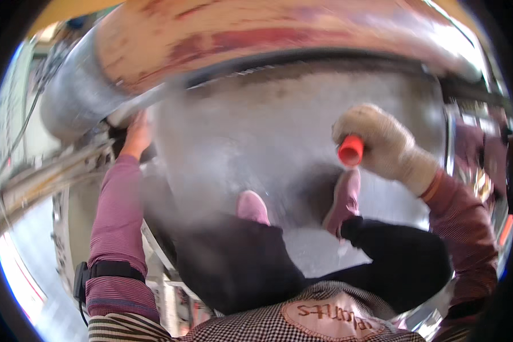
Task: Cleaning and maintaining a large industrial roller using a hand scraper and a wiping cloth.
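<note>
Over the metal sheet (256, 122), my right hand (377, 139) curls tightly round a red tube (351, 151) toward three o'clock, roller (268, 34) across twelve, my left hand (135, 137) at ten, grip unclear.

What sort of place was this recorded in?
Likely an industrial workshop or factory: a large tan cylindrical roller streaked with red, a grey metal surface underfoot, and a red hollow tube in the cream knit-gloved right hand.
</note>
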Motion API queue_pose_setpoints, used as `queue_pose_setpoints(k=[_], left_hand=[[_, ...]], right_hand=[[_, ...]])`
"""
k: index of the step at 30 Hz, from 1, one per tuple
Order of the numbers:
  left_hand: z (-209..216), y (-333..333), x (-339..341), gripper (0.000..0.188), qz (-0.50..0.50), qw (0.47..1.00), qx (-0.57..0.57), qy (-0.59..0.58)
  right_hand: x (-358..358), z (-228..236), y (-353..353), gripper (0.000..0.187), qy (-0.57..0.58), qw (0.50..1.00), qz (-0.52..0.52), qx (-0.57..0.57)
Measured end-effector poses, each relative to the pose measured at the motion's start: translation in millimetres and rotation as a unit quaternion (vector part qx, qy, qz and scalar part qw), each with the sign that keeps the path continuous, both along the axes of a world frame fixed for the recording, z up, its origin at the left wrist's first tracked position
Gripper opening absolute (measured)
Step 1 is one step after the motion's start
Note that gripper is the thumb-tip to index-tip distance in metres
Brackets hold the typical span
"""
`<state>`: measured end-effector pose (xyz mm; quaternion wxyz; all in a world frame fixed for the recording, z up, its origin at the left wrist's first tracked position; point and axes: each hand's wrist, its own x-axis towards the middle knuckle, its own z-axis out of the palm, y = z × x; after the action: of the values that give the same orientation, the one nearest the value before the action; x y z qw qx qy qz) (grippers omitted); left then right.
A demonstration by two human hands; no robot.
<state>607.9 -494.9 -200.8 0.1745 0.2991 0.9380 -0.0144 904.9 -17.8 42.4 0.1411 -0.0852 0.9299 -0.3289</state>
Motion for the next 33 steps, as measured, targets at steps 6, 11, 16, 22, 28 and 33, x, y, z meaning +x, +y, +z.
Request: queue_pose_setpoints(k=[6,11,16,22,28,33], left_hand=[[62,59,30,0.062,0.045,0.994,-0.097,-0.008],[47,31,41,0.06,0.15,0.988,0.021,0.029],[53,8,58,0.054,0.238,0.967,0.079,0.034],[43,37,8,0.048,0.184,0.973,0.142,-0.003],[41,63,-30,0.048,0.081,0.99,0.036,-0.112],[27,71,-40,0.053,0.157,0.973,0.005,-0.172]], right_hand=[[-97,-116,-76,0.025,0.125,0.985,0.099,-0.073],[-176,-171,-158,0.018,0.23,0.95,0.181,-0.108],[-231,-211,-208,0.017,0.247,0.943,0.214,-0.057],[-258,-239,-229,0.02,0.204,0.961,0.188,-0.017],[-270,-248,-245,0.018,0.192,0.961,0.195,0.048],[-270,-265,-252,0.021,0.198,0.97,0.137,-0.027]])
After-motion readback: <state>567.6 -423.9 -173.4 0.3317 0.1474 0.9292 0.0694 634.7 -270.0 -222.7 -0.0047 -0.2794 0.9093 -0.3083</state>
